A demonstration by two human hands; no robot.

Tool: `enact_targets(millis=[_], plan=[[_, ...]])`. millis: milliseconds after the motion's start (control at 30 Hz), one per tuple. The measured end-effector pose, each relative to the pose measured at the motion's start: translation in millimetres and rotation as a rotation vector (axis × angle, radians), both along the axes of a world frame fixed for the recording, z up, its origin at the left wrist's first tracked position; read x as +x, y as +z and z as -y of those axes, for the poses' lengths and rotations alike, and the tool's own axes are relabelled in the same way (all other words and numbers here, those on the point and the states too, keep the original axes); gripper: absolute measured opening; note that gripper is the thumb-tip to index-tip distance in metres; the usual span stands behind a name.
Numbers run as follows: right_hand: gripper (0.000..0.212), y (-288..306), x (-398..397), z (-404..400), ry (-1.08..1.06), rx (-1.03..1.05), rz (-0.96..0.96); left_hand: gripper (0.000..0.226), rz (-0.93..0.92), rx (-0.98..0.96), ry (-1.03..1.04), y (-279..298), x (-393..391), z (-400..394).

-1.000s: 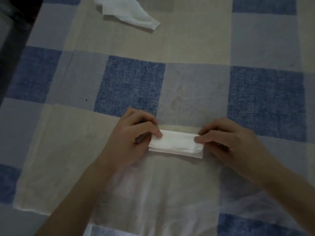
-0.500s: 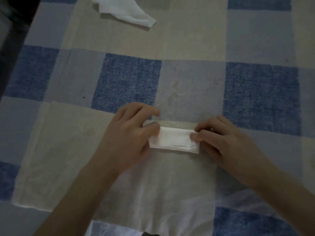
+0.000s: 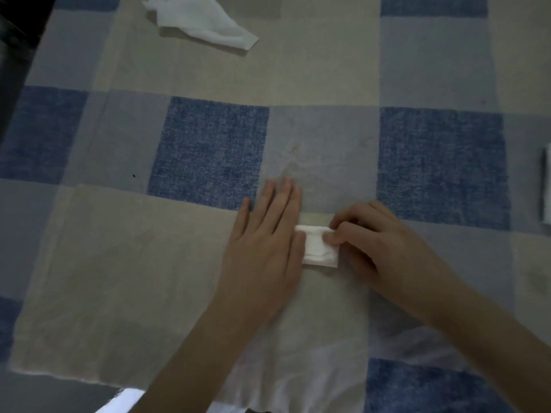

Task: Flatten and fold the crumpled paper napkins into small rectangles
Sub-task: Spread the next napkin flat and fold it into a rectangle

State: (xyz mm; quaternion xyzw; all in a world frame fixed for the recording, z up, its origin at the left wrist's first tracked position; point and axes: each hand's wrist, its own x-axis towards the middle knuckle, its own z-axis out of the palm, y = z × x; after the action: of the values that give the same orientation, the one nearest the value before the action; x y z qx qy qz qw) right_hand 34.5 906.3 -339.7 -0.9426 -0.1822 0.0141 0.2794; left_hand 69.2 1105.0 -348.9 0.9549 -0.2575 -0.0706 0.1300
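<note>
Near edge: the checked cloth [image 3: 125,263] ends in a pale hem at lower left, with a bright glint just below it; what lies under it cannot be told.
Left hand [image 3: 265,245]: fingers straight and together, palm flat on the cloth, covering the left end of the folded napkin [image 3: 320,248].
Right hand [image 3: 375,242]: fingers curled, tips pinching the folded napkin's right end.
Folded napkin: a small white rectangle between both hands, lying on a beige square.
Cloth: blue, grey and beige squares, faintly creased and stained mid-table.
Right edge: a white object [image 3: 547,186], cut off by the frame.
Far left: a crumpled napkin [image 3: 199,20], well apart from the hands.
Room: dim; dark area beyond the cloth's left edge.
</note>
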Motion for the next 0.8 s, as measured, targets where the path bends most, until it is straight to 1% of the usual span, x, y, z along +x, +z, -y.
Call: enact_targets(millis=[33, 67, 133, 167, 233, 267, 367, 400, 467, 533, 600, 700, 800], plan=[[0.015, 0, 0, 2, 0.010, -0.005, -0.007, 0.058, 0.009, 0.043, 0.010, 0, 1, -3], [0.016, 0, 0, 2, 0.009, -0.016, -0.029, 0.059, 0.022, 0.081, 0.019, 0, 1, -5], [0.027, 3, -1, 1, -0.014, -0.053, -0.083, 0.060, 0.039, 0.126, 0.024, 0, -1, -5], [0.025, 7, 0, -2, -0.049, -0.070, -0.090, 0.060, 0.040, 0.131, 0.027, 1, -1, -4], [0.011, 17, 2, -13, -0.129, -0.095, -0.051, 0.060, 0.041, 0.129, 0.034, 1, -2, -2], [0.013, 22, 3, -20, -0.178, -0.079, -0.033, 0.060, 0.043, 0.127, 0.038, 1, -2, -1], [0.033, 32, 6, -47, -0.274, 0.046, -0.010, 0.060, 0.054, 0.146, 0.041, -2, -3, -1], [0.039, 33, 6, -57, -0.262, 0.075, -0.018, 0.061, 0.063, 0.169, 0.028, -4, -3, -2], [0.055, 29, 2, -72, -0.175, 0.080, -0.105, 0.065, 0.074, 0.207, 0.000, -7, -4, -3], [0.066, 18, -6, -76, -0.112, -0.004, -0.185, 0.065, 0.073, 0.204, 0.006, -7, -5, -2], [0.070, 5, -14, -72, -0.115, -0.130, -0.182, 0.063, 0.079, 0.189, 0.038, -8, -5, 0], [0.070, -5, -24, -57, -0.176, -0.229, -0.178, 0.060, 0.052, 0.097, 0.083, -8, -4, 0], [0.065, -10, -32, -47, -0.211, -0.274, -0.146, 0.059, -0.002, 0.009, 0.057, -6, -1, -3]])
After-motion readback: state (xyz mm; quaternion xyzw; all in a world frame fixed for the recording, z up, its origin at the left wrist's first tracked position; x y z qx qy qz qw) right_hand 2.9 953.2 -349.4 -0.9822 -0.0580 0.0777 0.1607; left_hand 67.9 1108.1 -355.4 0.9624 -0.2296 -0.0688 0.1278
